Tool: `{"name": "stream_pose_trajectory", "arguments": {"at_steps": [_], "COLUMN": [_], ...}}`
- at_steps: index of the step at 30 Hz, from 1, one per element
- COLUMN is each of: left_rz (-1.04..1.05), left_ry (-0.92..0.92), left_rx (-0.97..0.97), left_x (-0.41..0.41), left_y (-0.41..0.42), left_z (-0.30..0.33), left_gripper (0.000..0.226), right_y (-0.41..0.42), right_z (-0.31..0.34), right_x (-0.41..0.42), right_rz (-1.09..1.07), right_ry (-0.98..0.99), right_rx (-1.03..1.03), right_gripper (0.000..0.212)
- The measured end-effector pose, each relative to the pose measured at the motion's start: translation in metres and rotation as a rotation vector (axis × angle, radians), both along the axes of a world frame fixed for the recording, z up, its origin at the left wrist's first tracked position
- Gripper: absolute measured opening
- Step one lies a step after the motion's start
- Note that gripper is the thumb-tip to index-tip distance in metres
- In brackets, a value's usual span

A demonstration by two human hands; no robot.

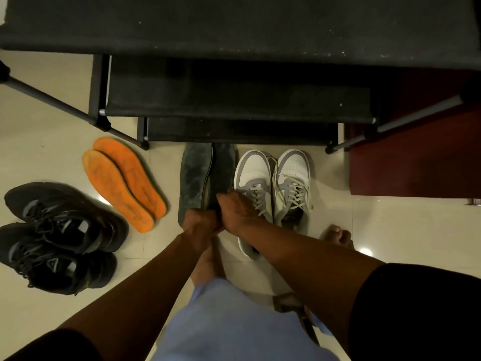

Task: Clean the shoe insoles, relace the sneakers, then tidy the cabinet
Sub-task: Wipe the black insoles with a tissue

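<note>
Pale tiled floor (52, 303) underfoot: at centre the left hand (199, 225) and right hand (235, 209) both grip the heel ends of two dark insoles (195, 175); grey-white sneakers (270, 183) at 3 o'clock, orange insoles (122, 181) and black sneakers (59, 235) at 9 (unlaced?), black shoe rack (234, 100) at 12

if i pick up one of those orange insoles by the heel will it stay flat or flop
The orange insoles look thin and lie flat on the floor, so one would probably droop at the toe when held by the heel. They seem light for their size. Resting flat, they are unlikely to roll or tip, and may slide on the glossy tiles.
</note>
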State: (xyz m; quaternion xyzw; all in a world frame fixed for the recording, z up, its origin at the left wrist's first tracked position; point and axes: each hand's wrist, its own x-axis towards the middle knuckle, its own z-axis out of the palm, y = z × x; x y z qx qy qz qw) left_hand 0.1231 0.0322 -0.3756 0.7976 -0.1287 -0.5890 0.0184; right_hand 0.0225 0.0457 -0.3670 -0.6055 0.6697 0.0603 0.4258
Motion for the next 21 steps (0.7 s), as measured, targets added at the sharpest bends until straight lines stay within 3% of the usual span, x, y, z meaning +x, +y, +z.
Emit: {"name": "stream_pose_trajectory", "arguments": {"at_steps": [4,7,9,13,18,21], "left_rz": [-0.035,-0.252,-0.305,-0.184,-0.076,-0.031], "left_ry": [-0.003,-0.095,-0.044,0.124,0.357,0.393], "left_rx": [0.032,-0.044,-0.106,-0.079,-0.032,-0.01], "left_x": [0.001,0.012,0.018,0.03,0.038,0.038], "left_y": [-0.001,0.003,0.002,-0.008,-0.038,-0.048], "left_z": [-0.008,-0.012,-0.003,0.032,0.084,0.106], "left_gripper": [0.025,0.024,0.019,0.014,0.013,0.014], "right_y": [-0.003,-0.006,-0.008,-0.02,-0.046,-0.054], "right_z": [0.001,0.006,0.012,0.039,0.075,0.095], "right_x": [-0.001,-0.002,-0.001,-0.003,-0.017,-0.019], "right_rz": [-0.053,-0.126,-0.221,-0.547,-0.954,-1.113], "right_ry": [0.013,0.001,0.002,-0.002,-0.093,-0.186], "right_rx": [0.012,0.005,-0.01,0.034,0.162,0.261], "right_gripper": [0.019,0.034,0.04,0.053,0.043,0.037]}}
